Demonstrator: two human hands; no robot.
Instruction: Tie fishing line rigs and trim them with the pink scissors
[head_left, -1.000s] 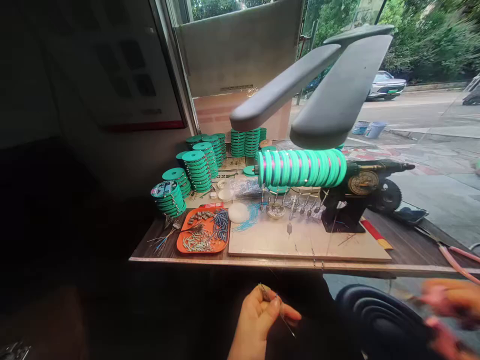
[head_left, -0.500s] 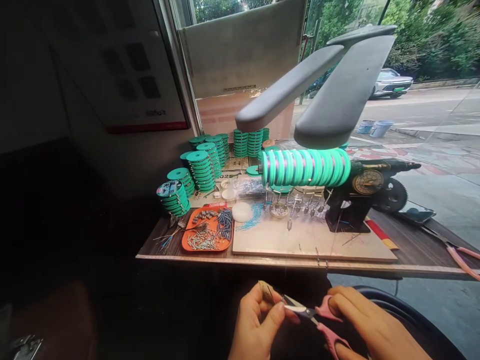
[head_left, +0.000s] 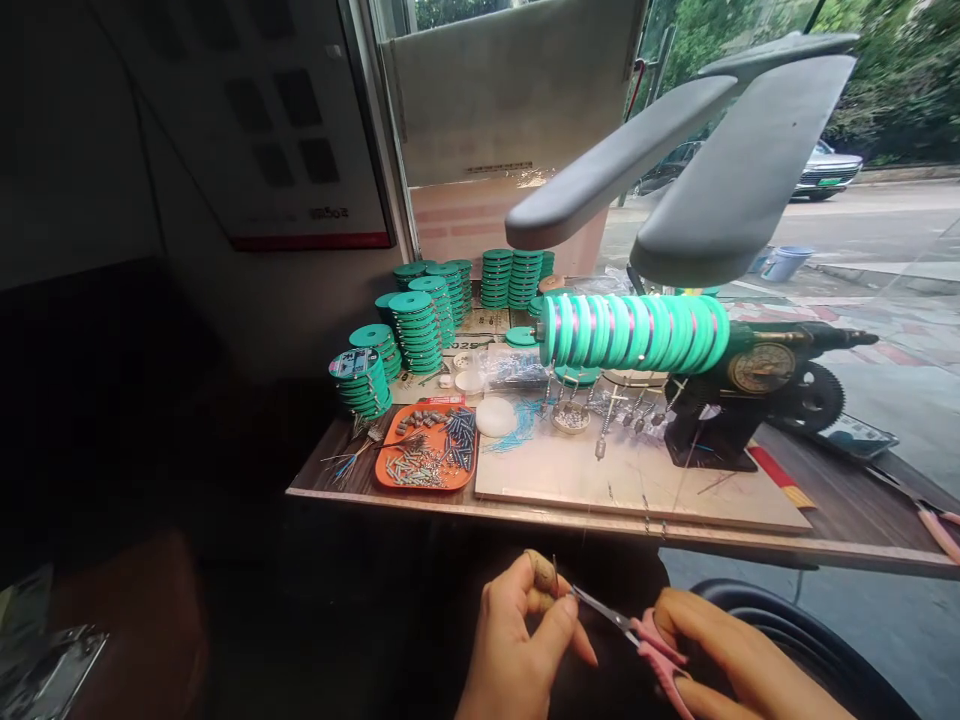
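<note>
In front of the table edge, my right hand [head_left: 724, 635] grips pink-handled scissors [head_left: 660, 650], fingers in the loops. The blades look closed or nearly so, with their tips at the fingertips of my left hand [head_left: 517, 635]. That hand is pinched, and one finger wears a tan wrap [head_left: 541, 572]. A thin dark strand or stick [head_left: 556, 570] stands up beside the wrap. What the pinch itself holds is too small to make out. Beyond, several green spools [head_left: 634, 333] sit in a row on the shaft of a black winding machine [head_left: 712, 420].
An orange tray [head_left: 426, 487] of small parts stands at the table's left, near stacks of green spools [head_left: 416, 335]. Small swivels hang over a pale board [head_left: 555, 485]. Another pair of scissors [head_left: 937, 530] lies at the right edge. A grey two-armed fixture [head_left: 720, 200] hangs above.
The scissor blades, spread apart before, have come together at the left fingertips, and the handles have closed up. The view has shifted, so the table things appear further right.
</note>
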